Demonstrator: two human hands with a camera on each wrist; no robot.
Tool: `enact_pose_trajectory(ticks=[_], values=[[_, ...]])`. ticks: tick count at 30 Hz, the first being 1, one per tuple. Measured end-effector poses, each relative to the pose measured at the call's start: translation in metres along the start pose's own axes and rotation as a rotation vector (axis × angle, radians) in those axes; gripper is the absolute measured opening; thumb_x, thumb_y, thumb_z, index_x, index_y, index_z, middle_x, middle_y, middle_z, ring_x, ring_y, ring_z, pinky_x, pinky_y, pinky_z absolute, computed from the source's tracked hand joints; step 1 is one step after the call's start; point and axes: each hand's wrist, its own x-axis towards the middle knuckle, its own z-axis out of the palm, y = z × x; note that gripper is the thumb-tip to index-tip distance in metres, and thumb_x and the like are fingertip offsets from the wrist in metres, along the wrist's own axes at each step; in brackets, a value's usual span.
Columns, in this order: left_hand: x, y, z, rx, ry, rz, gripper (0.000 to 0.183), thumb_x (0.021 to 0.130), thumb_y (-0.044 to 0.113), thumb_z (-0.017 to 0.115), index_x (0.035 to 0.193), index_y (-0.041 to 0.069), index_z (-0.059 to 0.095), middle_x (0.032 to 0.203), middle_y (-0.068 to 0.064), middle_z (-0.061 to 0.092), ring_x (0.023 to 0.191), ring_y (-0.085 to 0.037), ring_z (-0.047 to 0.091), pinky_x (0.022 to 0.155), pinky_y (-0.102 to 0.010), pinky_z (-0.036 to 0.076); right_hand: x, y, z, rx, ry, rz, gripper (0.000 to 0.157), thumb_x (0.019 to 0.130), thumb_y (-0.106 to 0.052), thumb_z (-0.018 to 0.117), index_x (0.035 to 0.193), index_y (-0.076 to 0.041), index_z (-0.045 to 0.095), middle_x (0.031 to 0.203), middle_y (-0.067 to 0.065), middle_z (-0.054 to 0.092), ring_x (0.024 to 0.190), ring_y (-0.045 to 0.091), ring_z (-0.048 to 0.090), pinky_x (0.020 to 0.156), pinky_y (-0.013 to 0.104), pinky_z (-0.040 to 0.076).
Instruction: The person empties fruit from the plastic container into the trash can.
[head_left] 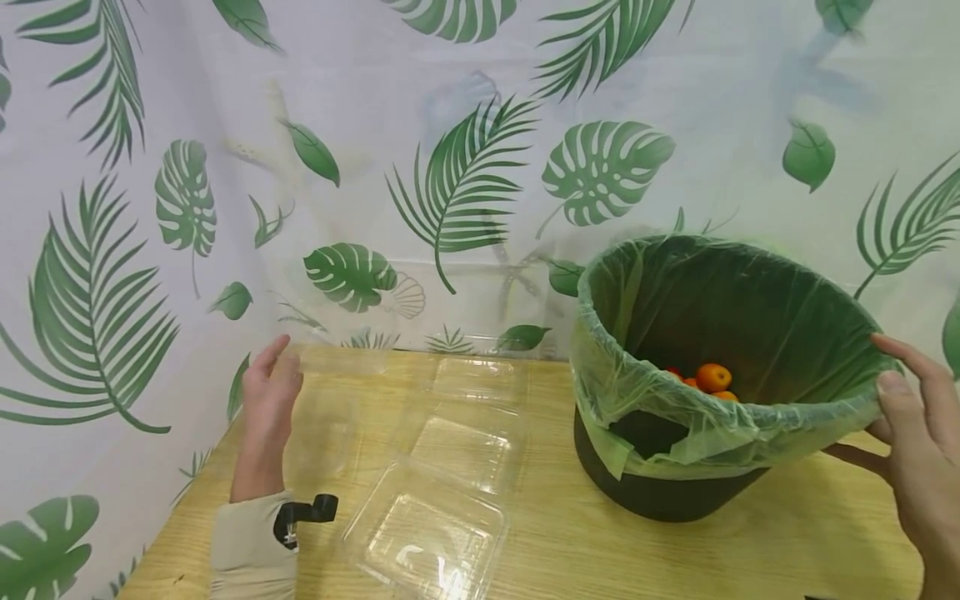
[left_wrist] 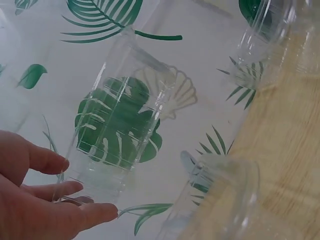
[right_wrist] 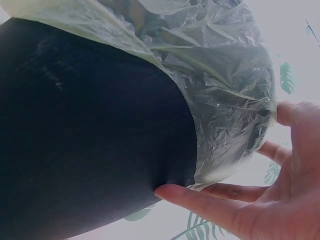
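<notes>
My left hand [head_left: 272, 396] reaches to the far left of the table. Its fingertips pinch the near end of a clear plastic box [left_wrist: 117, 125], which is almost see-through against the leaf-print sheet. At the right, my right hand [head_left: 922, 425] grips the side of a black bin [head_left: 667, 492] lined with a thin green plastic bag [head_left: 795, 425]. The bin leans over, mouth toward me. In the right wrist view one fingertip presses the dark wall [right_wrist: 100, 130] while others touch the bagged rim. Several small orange-red fruits, perhaps tomatoes [head_left: 713, 377], lie inside.
Clear plastic trays [head_left: 427, 533] stand in a row across the middle of the wooden table [head_left: 540, 517]. Another clear container [head_left: 322, 433] sits beside my left wrist. A white sheet with green leaves [head_left: 480, 317] hangs behind and to the left of the table.
</notes>
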Motion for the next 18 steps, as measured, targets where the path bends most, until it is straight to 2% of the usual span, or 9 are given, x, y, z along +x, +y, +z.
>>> enact_pose_trajectory(ticks=[3, 6, 11, 18], values=[[0.002, -0.006, -0.002, 0.175, -0.043, -0.008, 0.054, 0.098, 0.018, 0.047, 0.148, 0.006, 0.03, 0.155, -0.013, 0.017, 0.136, -0.033, 0.026, 0.104, -0.044, 0.033, 0.0, 0.0, 0.0, -0.004, -0.002, -0.004, 0.048, 0.102, -0.019, 0.034, 0.149, -0.019, 0.025, 0.126, -0.003, 0.043, 0.088, -0.001, 0.063, 0.05, 0.02, 0.051], [0.004, -0.011, -0.004, 0.282, -0.147, -0.029, 0.06, 0.099, 0.019, 0.047, 0.15, 0.004, 0.021, 0.156, -0.017, 0.009, 0.138, -0.043, 0.018, 0.109, -0.056, 0.022, 0.0, 0.001, 0.0, -0.036, -0.001, -0.009, 0.048, 0.103, -0.019, 0.033, 0.149, -0.019, 0.025, 0.126, -0.003, 0.043, 0.089, -0.002, 0.062, 0.05, 0.02, 0.051], [0.006, -0.018, 0.0, 0.373, -0.239, -0.081, 0.065, 0.099, 0.024, 0.048, 0.15, 0.0, 0.015, 0.155, -0.023, 0.008, 0.138, -0.046, 0.016, 0.108, -0.059, 0.02, 0.0, 0.001, -0.002, -0.047, 0.001, -0.006, 0.048, 0.103, -0.02, 0.033, 0.149, -0.019, 0.025, 0.125, -0.003, 0.043, 0.088, -0.003, 0.062, 0.05, 0.02, 0.051], [0.009, -0.018, 0.004, 0.437, -0.286, -0.11, 0.063, 0.1, 0.028, 0.046, 0.149, -0.002, 0.019, 0.154, -0.024, 0.009, 0.138, -0.049, 0.007, 0.109, -0.06, 0.016, 0.001, 0.001, -0.001, -0.03, -0.005, -0.012, 0.048, 0.103, -0.018, 0.033, 0.149, -0.018, 0.025, 0.128, -0.002, 0.042, 0.088, -0.002, 0.062, 0.051, 0.02, 0.051]])
